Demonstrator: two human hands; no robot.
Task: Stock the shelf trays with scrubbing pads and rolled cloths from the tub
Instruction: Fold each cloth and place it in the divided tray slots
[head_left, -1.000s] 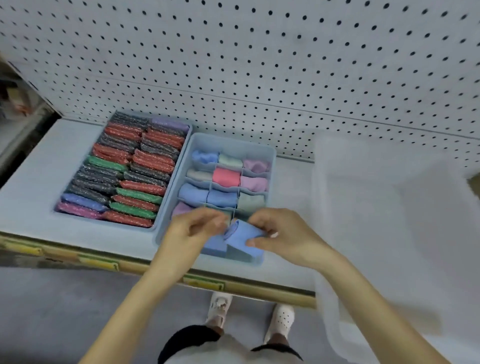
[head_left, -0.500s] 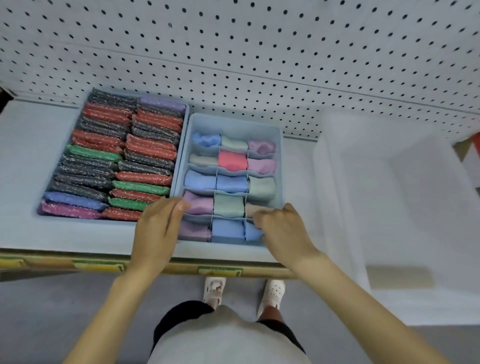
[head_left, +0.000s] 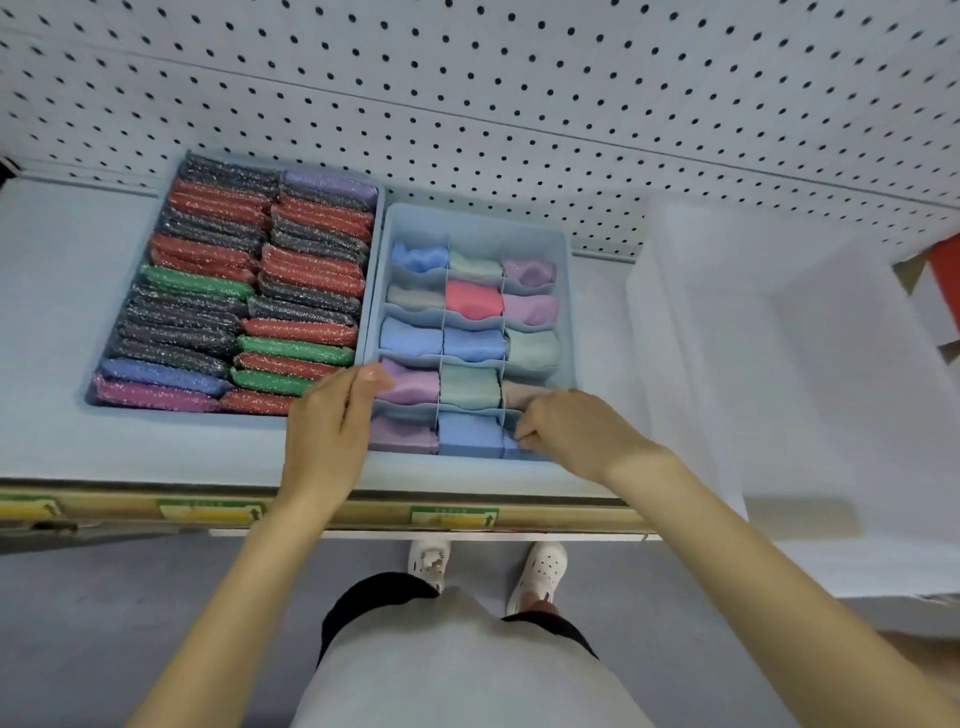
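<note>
Right hand (head_left: 569, 434) fingers curl on the blue rolled cloth (head_left: 509, 450) in the divided tray's (head_left: 567, 291) near-right cell, left hand (head_left: 332, 426) straight-fingered against its left wall; advise pressing the roll straight down, level with neighbours, tray braced.

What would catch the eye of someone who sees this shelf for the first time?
First, the left tray, packed with two rows of glittery scrubbing pads in red, grey, green and purple. Beside it, the divided tray holds pastel rolled cloths; the right hand pinches a blue rolled cloth in its front right compartment, while the left hand touches its left wall with straight fingers.
</note>
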